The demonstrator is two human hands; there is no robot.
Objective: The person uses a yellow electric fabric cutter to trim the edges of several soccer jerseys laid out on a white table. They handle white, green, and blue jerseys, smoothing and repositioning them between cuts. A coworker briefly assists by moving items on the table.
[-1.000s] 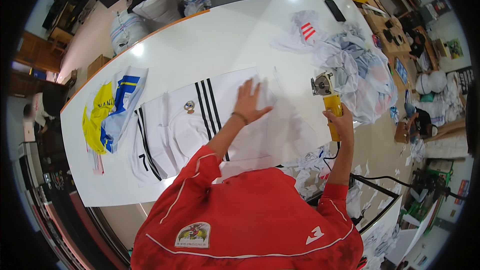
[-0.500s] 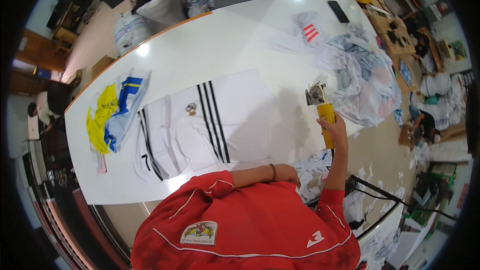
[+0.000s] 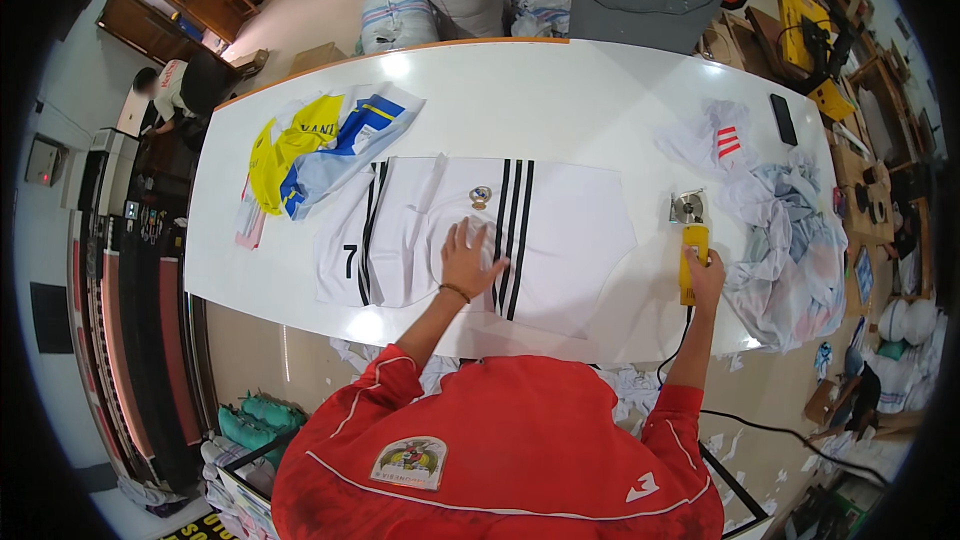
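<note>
My left hand (image 3: 468, 262) lies with fingers spread on white fabric pieces (image 3: 580, 240) with black stripes, a small crest and a black numeral, just below the crest. My right hand (image 3: 708, 275) grips the yellow body of an electric rotary cutter (image 3: 695, 238), whose round blade head points away from me, right of the white pieces. The cutter's black cord hangs over the near edge of the white table (image 3: 500, 100). Crumpled yellow, blue and white fabric (image 3: 305, 130) sits at the upper left. A pile of pale, sheer fabric (image 3: 785, 270) lies right of the cutter.
A black phone (image 3: 782, 120) rests at the table's back right. Beyond stand stuffed sacks (image 3: 397, 15) and a large grey unit (image 3: 640, 5). Another person (image 3: 190, 90) bends at a bench on the far left. Scraps (image 3: 630, 390) litter the floor under the near edge.
My left hand dropped to the near edge, then came back up onto the white fabric, further left. The view has swung, shifting the table's contents. The cutter stays in my right hand.
</note>
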